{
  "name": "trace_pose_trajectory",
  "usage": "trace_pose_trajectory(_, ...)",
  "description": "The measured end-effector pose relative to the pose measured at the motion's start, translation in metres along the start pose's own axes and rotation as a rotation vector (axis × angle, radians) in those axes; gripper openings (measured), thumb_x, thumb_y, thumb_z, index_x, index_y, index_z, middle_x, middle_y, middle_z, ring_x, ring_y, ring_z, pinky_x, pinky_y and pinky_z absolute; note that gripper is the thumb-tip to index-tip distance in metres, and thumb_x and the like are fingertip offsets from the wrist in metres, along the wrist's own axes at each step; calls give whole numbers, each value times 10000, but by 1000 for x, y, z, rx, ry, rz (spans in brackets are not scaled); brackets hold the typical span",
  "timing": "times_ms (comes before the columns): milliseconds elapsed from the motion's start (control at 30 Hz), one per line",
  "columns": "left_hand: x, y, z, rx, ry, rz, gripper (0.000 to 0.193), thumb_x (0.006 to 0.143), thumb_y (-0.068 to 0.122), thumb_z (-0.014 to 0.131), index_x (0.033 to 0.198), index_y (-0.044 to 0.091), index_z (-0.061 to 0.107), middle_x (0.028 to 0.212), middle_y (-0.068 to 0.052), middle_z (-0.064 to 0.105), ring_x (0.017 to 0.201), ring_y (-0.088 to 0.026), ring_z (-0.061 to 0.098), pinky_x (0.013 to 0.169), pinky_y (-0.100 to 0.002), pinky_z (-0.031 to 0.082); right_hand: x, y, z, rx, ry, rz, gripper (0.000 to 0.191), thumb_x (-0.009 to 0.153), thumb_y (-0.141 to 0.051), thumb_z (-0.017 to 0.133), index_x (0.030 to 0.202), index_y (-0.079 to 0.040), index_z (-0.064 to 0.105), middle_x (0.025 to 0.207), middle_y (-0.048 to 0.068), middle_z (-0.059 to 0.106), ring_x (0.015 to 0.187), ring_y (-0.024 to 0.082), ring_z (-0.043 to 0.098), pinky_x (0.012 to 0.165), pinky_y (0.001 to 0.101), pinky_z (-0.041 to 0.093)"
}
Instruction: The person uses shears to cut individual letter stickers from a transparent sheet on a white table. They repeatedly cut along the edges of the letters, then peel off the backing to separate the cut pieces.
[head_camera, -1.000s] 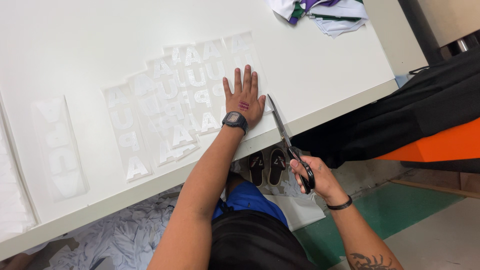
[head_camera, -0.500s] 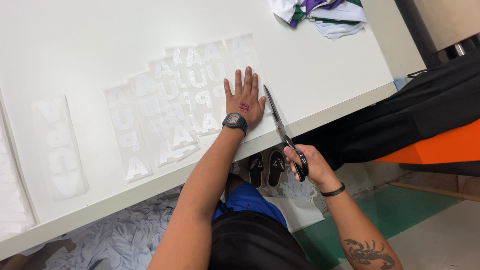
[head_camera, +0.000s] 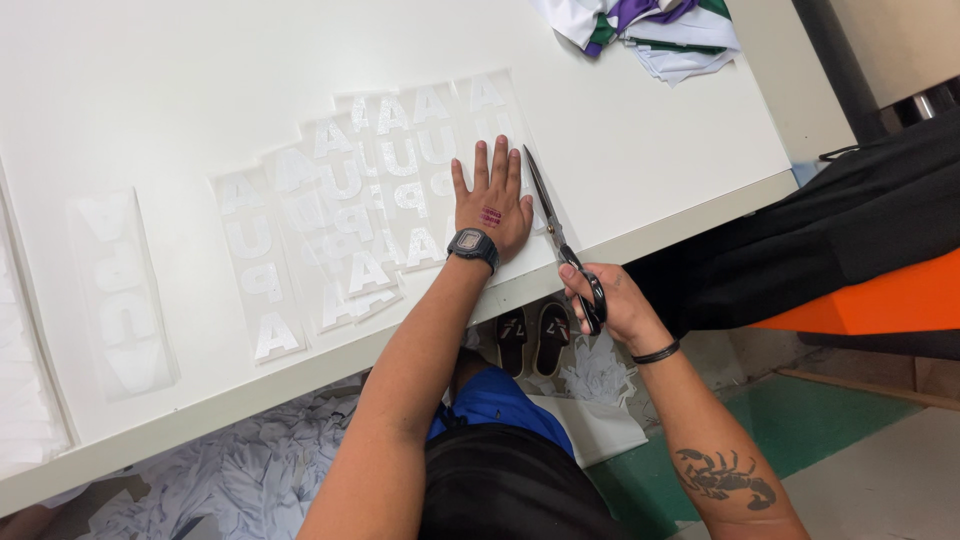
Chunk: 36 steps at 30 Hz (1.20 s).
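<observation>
White worktop (head_camera: 650, 150) fills most of the view, green floor and paper scraps (head_camera: 250, 480) below its near edge, a pair of dark sandals (head_camera: 535, 335) under it. Left hand (head_camera: 490, 200) lies flat, fingers (head_camera: 498, 155) spread fully open, palm down on a fan of clear film sheets (head_camera: 350, 220) carrying white cut-out letters; it grips nothing, just pins the right end of the stack near the worktop's front edge. Right hand (head_camera: 610, 300) hangs just off the worktop edge, fingers curled through the black handles of the scissors (head_camera: 560, 240); blades point up and away along the right side of the left hand, look nearly shut, tip just beside the sheets' right edge — can't tell if it's touching film. One more lettered sheet (head_camera: 120, 290) lies apart on the left, folded fabric (head_camera: 650, 30) in white, purple and green at the far corner. Judgement: film is thin, light, floppy and slick, so sheets will slide over each other and curl unless pressed flat; best held by a flat palm close to the cut line or pinched at a bare margin, not on the letters, which could likely lift or crease. Scissors are rigid; handle loops are the only sensible grip.
</observation>
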<state>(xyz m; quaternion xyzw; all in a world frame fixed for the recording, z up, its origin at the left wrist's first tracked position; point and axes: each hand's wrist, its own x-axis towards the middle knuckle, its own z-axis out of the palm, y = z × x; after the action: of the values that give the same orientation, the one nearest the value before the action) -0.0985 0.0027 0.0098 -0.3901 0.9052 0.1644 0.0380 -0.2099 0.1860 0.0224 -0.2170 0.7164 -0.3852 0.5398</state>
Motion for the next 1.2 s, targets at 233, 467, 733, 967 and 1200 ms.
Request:
trace_pose_trajectory(233, -1, 0, 1, -16, 35, 4, 710, 996, 418, 309, 1620, 135, 121, 1701, -63, 11, 1555, -297, -21, 1226, -599, -26, 9, -17, 4, -11, 17, 17, 552, 874, -550, 683, 762, -14, 608, 492, 16, 524, 343, 102, 496, 327, 243, 423)
trace_pose_trajectory(467, -1, 0, 1, -15, 30, 1, 712, 999, 423, 316, 1621, 134, 124, 1703, -64, 17, 1558, -298, -23, 1228, -596, -27, 16, -32, 9, 7, 4, 1, 533, 877, -541, 696, 757, -31, 601, 483, 14, 518, 336, 102, 491, 327, 236, 417)
trace_pose_trajectory(733, -1, 0, -1, -18, 27, 5, 718, 996, 429, 323, 1618, 132, 123, 1700, -66, 16, 1554, -299, -20, 1223, -593, -30, 24, -48, 13, -5, 15, -6, 523, 865, -536, 711, 746, -37, 611, 478, 6, 500, 330, 95, 473, 317, 240, 415)
trace_pose_trajectory(967, -1, 0, -1, -15, 37, 6, 723, 993, 435, 328, 1618, 130, 129, 1699, -69, 24, 1556, -301, -14, 1225, -594, -30, 30, -62, 16, -2, 1, -19, 522, 855, -542, 720, 733, -50, 596, 467, 4, 499, 324, 100, 471, 310, 242, 399)
trace_pose_trajectory(1200, -2, 0, -3, -30, 44, 4, 727, 985, 432, 341, 1617, 132, 143, 1699, -70, 32, 1557, -300, -7, 1225, -596, -29, 36, -80, 18, -15, -18, -40, 528, 847, -557, 731, 732, -60, 598, 463, -3, 493, 322, 88, 450, 313, 236, 390)
